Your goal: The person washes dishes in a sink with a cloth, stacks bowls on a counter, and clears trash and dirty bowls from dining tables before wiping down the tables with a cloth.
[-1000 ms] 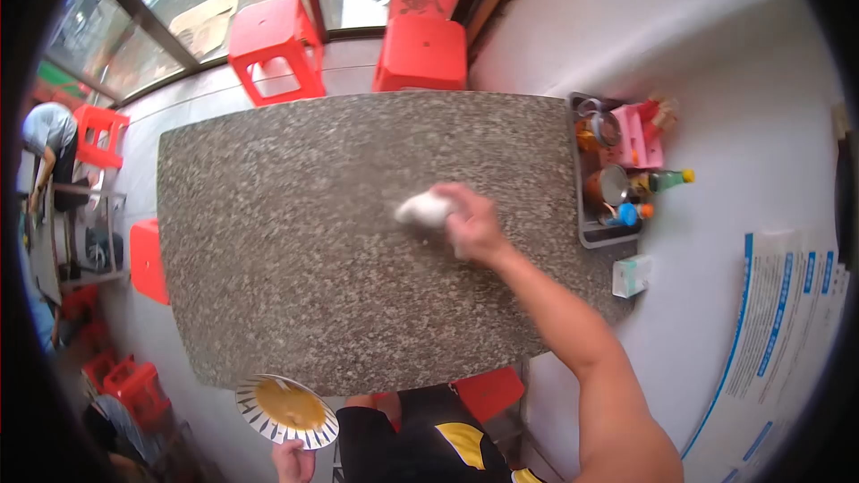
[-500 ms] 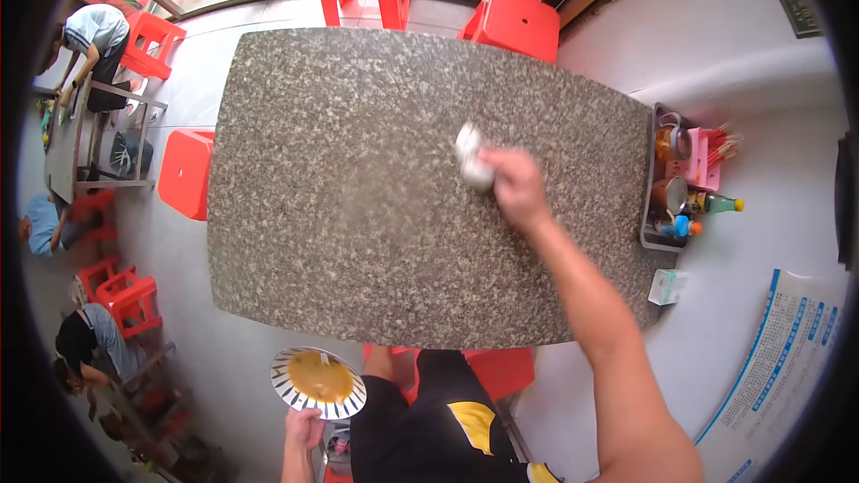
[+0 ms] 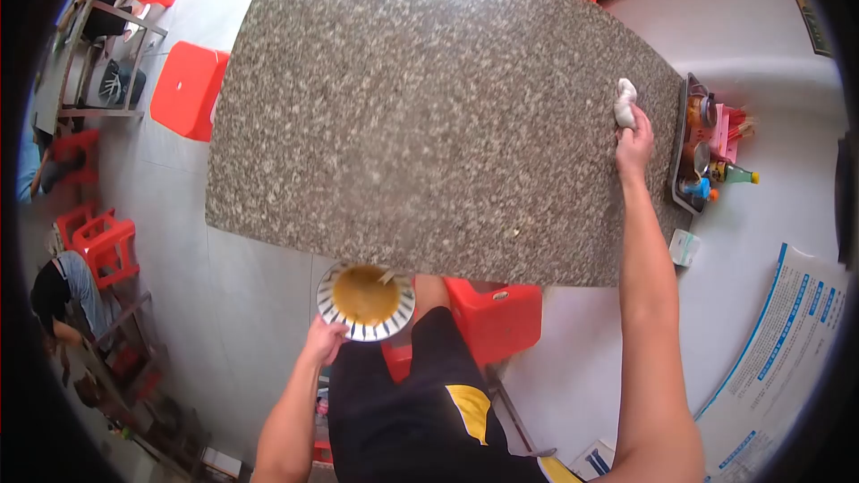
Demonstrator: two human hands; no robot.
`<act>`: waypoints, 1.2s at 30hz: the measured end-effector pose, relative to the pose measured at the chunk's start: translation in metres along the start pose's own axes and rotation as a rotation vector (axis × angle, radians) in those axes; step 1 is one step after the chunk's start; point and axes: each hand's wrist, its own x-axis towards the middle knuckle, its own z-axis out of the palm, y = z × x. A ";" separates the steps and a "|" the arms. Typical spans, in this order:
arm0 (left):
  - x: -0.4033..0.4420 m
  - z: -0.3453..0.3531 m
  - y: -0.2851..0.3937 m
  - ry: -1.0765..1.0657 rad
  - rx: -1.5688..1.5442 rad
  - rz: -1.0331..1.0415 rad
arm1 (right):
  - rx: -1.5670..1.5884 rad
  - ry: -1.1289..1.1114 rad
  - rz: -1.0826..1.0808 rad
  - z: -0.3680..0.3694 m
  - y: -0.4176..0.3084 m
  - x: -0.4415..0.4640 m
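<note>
My right hand (image 3: 635, 145) is closed on a bunched white cloth (image 3: 625, 104), pressed to the right side of the speckled stone table (image 3: 429, 116). Just right of that hand stands the condiment tray (image 3: 682, 139). Below the table's near edge, my left hand (image 3: 326, 338) grips the rim of a plate (image 3: 394, 326) with dark stripes round its border. Brownish liquid (image 3: 365, 295) fills the plate's middle, and a small pale piece, perhaps a spoon or paper, lies in it.
In the tray are jars, a green bottle (image 3: 739, 174) and a pink holder with red sticks. A small white box (image 3: 684, 248) sits by the table's right corner. Red stools (image 3: 189, 89) stand around. People sit and bend at tables on the left. A wall with a poster (image 3: 769, 349) bounds the right.
My right hand has moved the cloth rightward, from mid-table to beside the tray. My left hand and the plate have come up and right, closer to the table edge. The view has shifted.
</note>
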 end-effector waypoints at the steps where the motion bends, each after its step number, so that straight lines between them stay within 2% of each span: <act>1: 0.007 0.008 0.001 -0.007 0.007 0.004 | -0.006 -0.014 0.005 0.001 -0.012 -0.016; 3: 0.027 0.014 0.001 -0.062 0.008 -0.017 | 0.004 -0.007 -0.108 0.001 -0.047 -0.055; 5: 0.066 -0.015 -0.024 -0.078 0.177 -0.031 | 0.041 -0.037 -0.122 0.001 -0.085 -0.106; 7: 0.064 0.015 -0.004 -0.072 0.152 -0.034 | -0.005 -0.024 -0.116 0.005 -0.124 -0.161; 8: 0.061 0.030 0.005 -0.077 0.135 -0.042 | 0.036 -0.020 -0.038 0.010 -0.151 -0.188; 10: 0.062 0.039 0.013 -0.097 0.130 -0.044 | 0.019 -0.090 -0.144 0.020 -0.195 -0.241; 13: 0.054 0.051 0.021 -0.132 0.150 -0.026 | 0.215 -0.238 -0.196 0.037 -0.270 -0.312; 15: 0.046 0.052 0.027 -0.119 0.170 -0.012 | 0.458 -0.419 -0.008 0.037 -0.316 -0.343; 16: 0.040 0.052 0.030 -0.055 0.180 -0.010 | 0.464 -0.401 -0.001 0.033 -0.321 -0.342; 17: 0.038 0.050 0.034 -0.053 0.191 -0.004 | 0.553 -0.326 0.175 0.030 -0.324 -0.341; 18: 0.036 0.045 0.035 -0.076 0.165 -0.001 | 0.640 -0.260 0.349 0.026 -0.326 -0.341; 19: 0.032 0.040 0.034 -0.097 0.134 0.001 | 0.646 -0.269 0.350 0.018 -0.315 -0.337; 22: 0.025 0.032 0.035 -0.090 0.111 0.030 | 0.688 0.100 0.425 -0.031 -0.213 -0.282; 23: 0.024 0.029 0.035 -0.085 0.108 0.028 | 0.566 0.147 0.345 -0.050 -0.164 -0.260; 25: 0.018 0.029 0.038 -0.091 0.073 0.038 | 0.375 0.166 0.456 -0.075 -0.084 -0.215; 26: 0.013 0.028 0.039 -0.104 0.050 0.033 | 0.378 0.197 0.615 -0.077 -0.073 -0.197; 27: 0.010 0.025 0.039 -0.100 0.047 0.038 | 0.382 0.192 0.612 -0.064 -0.073 -0.190; 29: 0.009 0.021 0.041 -0.071 0.038 0.052 | 0.125 0.142 0.541 -0.028 -0.079 -0.179; 31: 0.015 0.006 0.033 -0.092 0.028 0.056 | -0.080 0.155 0.028 0.028 -0.152 -0.208; 32: 0.014 0.002 0.030 -0.061 0.009 0.060 | -0.128 0.156 -0.085 0.047 -0.220 -0.230; 36: 0.000 0.010 0.044 -0.038 -0.024 0.080 | 0.367 -0.264 -0.316 0.107 -0.349 -0.331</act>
